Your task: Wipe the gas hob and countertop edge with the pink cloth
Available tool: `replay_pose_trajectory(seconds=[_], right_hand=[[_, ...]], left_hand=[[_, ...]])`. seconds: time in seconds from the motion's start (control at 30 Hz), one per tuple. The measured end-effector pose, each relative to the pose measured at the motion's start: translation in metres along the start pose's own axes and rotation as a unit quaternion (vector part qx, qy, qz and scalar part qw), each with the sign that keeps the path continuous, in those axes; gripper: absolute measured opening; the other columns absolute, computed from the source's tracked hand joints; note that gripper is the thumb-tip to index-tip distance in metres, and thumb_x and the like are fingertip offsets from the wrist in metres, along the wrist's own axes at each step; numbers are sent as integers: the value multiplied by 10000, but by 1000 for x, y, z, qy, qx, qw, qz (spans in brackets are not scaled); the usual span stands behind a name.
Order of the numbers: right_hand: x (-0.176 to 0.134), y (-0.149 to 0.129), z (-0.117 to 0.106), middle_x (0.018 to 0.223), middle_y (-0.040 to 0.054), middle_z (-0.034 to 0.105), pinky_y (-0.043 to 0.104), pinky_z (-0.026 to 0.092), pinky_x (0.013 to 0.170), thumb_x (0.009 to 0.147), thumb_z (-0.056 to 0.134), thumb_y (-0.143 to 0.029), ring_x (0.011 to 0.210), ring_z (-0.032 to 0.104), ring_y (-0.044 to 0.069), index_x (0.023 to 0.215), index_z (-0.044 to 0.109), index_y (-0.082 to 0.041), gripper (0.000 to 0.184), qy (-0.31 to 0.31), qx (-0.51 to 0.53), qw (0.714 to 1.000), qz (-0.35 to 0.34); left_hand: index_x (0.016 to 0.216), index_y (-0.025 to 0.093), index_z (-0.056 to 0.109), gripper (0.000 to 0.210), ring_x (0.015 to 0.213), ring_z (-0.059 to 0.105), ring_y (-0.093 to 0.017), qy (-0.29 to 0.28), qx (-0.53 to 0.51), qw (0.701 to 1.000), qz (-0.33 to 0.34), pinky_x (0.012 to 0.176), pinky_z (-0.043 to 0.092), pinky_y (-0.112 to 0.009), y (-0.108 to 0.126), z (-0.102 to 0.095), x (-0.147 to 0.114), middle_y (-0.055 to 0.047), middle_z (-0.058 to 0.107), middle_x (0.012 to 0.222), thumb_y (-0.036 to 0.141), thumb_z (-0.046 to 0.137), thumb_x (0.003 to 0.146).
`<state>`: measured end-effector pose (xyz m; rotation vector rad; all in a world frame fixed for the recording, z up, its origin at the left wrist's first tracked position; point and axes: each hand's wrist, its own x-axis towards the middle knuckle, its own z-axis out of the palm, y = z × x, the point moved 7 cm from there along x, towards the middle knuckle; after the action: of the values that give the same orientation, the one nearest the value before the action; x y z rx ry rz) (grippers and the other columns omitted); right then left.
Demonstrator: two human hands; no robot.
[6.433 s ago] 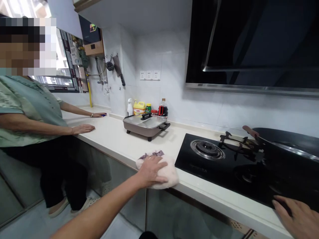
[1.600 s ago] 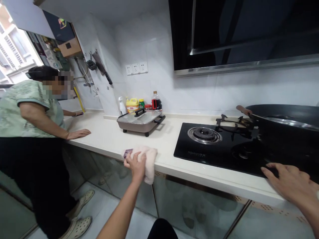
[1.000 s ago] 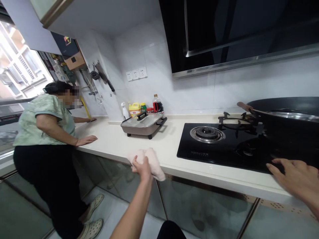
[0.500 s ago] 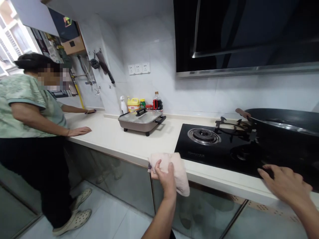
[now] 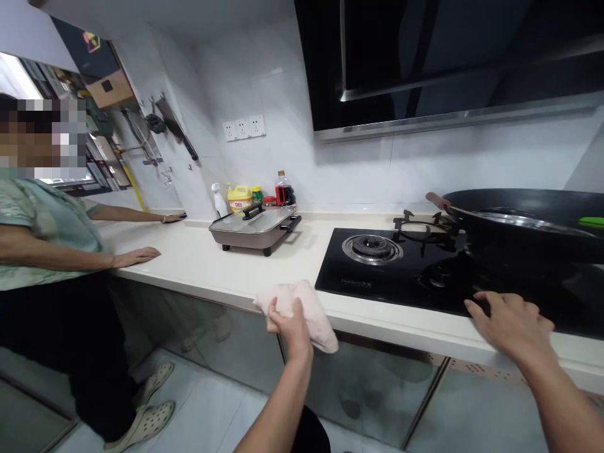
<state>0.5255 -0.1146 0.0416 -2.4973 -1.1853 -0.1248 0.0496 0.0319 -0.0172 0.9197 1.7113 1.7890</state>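
A folded pale pink cloth (image 5: pixel 314 314) is gripped in my left hand (image 5: pixel 291 327), at the counter's front edge just left of the stove. Part of the cloth hangs below the edge. My right hand (image 5: pixel 514 324) rests with fingers spread near the front edge of the black gas stove (image 5: pixel 387 286), holding nothing. Behind that hand a large dark wok (image 5: pixel 523 239) with a wooden handle sits on the stove's right side. At the stove's left, a round burner (image 5: pixel 372 248) lies uncovered, and a loose-looking pan support (image 5: pixel 415 229) stands behind it.
A lidded electric pan (image 5: pixel 252 229) stands on the white counter (image 5: pixel 189 264). Several bottles, among them a yellow jug (image 5: pixel 240 198), line the wall. A cleaver (image 5: pixel 177 126) hangs from hooks. Another person (image 5: pixel 42 233) leans on the counter at left. The range hood (image 5: pixel 438 69) overhangs the stove.
The view has shifted slightly right. My left hand still holds the cloth by the counter edge, and its dark corner no longer shows. The other person's upper body has turned and shifted.
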Motion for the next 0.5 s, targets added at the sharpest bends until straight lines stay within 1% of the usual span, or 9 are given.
replay_pose_trajectory(seconds=[0.1, 0.17, 0.23, 0.3, 0.33, 0.4, 0.47, 0.5], right_hand=[[3, 4, 3, 1393, 204, 527, 637, 370, 1080, 946, 254, -679, 1308, 457, 472, 1295, 651, -226, 696, 13, -1, 1000, 3], [7, 7, 5, 1382, 193, 538, 643, 385, 1075, 937, 262, -683, 1297, 470, 472, 1287, 663, -233, 697, 22, -2, 1000, 6], [10, 10, 8, 1376, 184, 547, 647, 400, 1067, 930, 270, -690, 1287, 481, 468, 1281, 669, -239, 697, 26, 1, 1000, 5], [12, 12, 10, 1372, 178, 557, 651, 410, 1058, 928, 282, -693, 1281, 487, 464, 1270, 673, -245, 686, 30, 6, 1000, 0], [13, 13, 10, 1371, 176, 561, 652, 412, 1055, 926, 290, -694, 1278, 489, 461, 1263, 676, -249, 679, 32, 8, 999, -2], [14, 15, 11, 1366, 171, 566, 656, 410, 1054, 921, 305, -699, 1274, 489, 460, 1250, 684, -257, 669, 35, 8, 999, -1], [14, 16, 12, 1363, 168, 565, 656, 408, 1054, 918, 307, -707, 1272, 488, 461, 1254, 688, -263, 674, 36, 3, 999, 3], [14, 17, 13, 1359, 167, 564, 654, 408, 1055, 919, 302, -710, 1272, 487, 461, 1261, 687, -265, 681, 36, 1, 999, 5]], left_hand=[[1379, 248, 453, 612, 1451, 366, -379, -30, 10, 998, 47, 1115, 476, -538, -8, 21, -47, -182, 289, 1452, 461, 725, 874], [1348, 241, 496, 576, 1481, 314, -398, -42, 3, 997, 72, 1138, 452, -565, -10, 25, -69, -176, 295, 1446, 434, 737, 862], [1323, 237, 532, 527, 1448, 380, -384, -63, 1, 995, 73, 1156, 441, -559, -11, 20, -79, -162, 337, 1418, 403, 731, 865], [1308, 245, 557, 463, 1354, 505, -343, -96, 5, 993, 66, 1143, 464, -528, -6, 7, -79, -140, 410, 1366, 389, 697, 891], [1298, 251, 568, 422, 1308, 550, -319, -112, 7, 991, 74, 1132, 479, -503, 0, -1, -77, -128, 445, 1339, 387, 671, 912], [1268, 259, 591, 337, 1261, 586, -282, -130, 9, 983, 127, 1123, 490, -452, 21, -18, -72, -105, 491, 1304, 386, 609, 957], [1256, 257, 607, 293, 1294, 565, -265, -131, 13, 968, 211, 1149, 463, -424, 49, -28, -68, -103, 492, 1335, 381, 550, 997], [1266, 253, 612, 295, 1331, 540, -265, -135, 20, 956, 258, 1167, 442, -427, 63, -27, -67, -109, 473, 1377, 371, 529, 1009]])
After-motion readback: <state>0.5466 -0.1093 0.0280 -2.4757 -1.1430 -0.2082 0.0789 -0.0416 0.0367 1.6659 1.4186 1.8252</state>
